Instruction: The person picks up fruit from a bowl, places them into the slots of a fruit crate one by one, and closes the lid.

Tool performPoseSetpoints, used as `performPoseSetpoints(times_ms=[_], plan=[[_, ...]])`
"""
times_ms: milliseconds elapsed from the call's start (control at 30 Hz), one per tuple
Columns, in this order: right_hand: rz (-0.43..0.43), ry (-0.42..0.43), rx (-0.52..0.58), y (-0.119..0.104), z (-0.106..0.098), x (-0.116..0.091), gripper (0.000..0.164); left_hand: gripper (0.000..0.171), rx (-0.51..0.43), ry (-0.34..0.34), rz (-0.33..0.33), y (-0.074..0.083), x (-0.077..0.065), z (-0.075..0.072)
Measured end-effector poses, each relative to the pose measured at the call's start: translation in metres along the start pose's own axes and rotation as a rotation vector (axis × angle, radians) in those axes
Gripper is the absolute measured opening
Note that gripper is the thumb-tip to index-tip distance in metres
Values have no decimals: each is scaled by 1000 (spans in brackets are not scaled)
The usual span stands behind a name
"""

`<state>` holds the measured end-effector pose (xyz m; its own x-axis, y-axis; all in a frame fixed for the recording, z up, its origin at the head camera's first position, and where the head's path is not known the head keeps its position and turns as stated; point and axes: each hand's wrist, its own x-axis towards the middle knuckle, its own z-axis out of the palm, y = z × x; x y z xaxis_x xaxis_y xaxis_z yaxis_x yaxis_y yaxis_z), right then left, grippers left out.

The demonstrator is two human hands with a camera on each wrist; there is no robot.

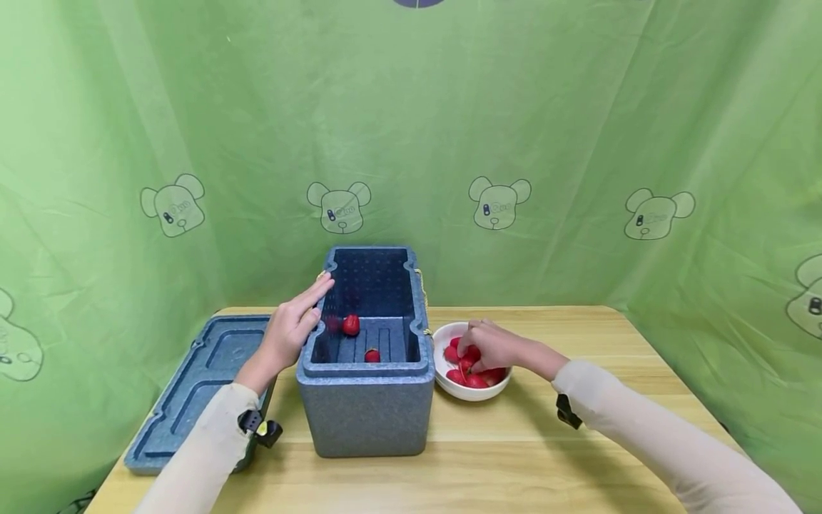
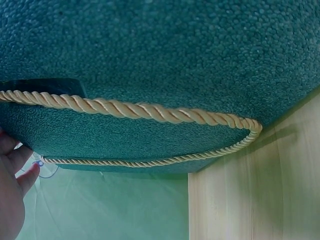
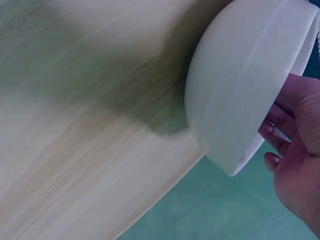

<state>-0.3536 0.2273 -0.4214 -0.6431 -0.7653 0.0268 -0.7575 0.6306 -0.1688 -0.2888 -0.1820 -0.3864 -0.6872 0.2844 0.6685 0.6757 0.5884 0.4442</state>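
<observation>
A grey-blue foam box (image 1: 366,417) stands uncovered on the table, with two strawberries (image 1: 350,325) on its floor. My left hand (image 1: 291,330) rests on the box's left rim, fingers stretched forward along it. To the right of the box sits a white bowl (image 1: 471,392) holding several red strawberries (image 1: 474,381). My right hand (image 1: 491,348) reaches down into the bowl from the right, thumb and fingertips around a strawberry (image 1: 467,365) among the others. In the right wrist view the bowl wall (image 3: 240,85) hides the fingertips.
The box's lid (image 1: 215,378) lies on the table to the left, beneath my left forearm. A twisted yellow rope (image 2: 150,112) runs along the box's side. Green curtains (image 1: 411,143) with bear-head drawings enclose the wooden table (image 1: 546,450) at the back and sides.
</observation>
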Motion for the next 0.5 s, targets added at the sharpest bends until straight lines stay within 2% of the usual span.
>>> performPoseSetpoints(times_ms=[300,500], plan=[[7,-67,0,-1,-2,1,26,52,-2,-4,-2,1,1,0],[-40,-46,6,-2,-4,0,27,52,-4,-6,-4,1,1,0]])
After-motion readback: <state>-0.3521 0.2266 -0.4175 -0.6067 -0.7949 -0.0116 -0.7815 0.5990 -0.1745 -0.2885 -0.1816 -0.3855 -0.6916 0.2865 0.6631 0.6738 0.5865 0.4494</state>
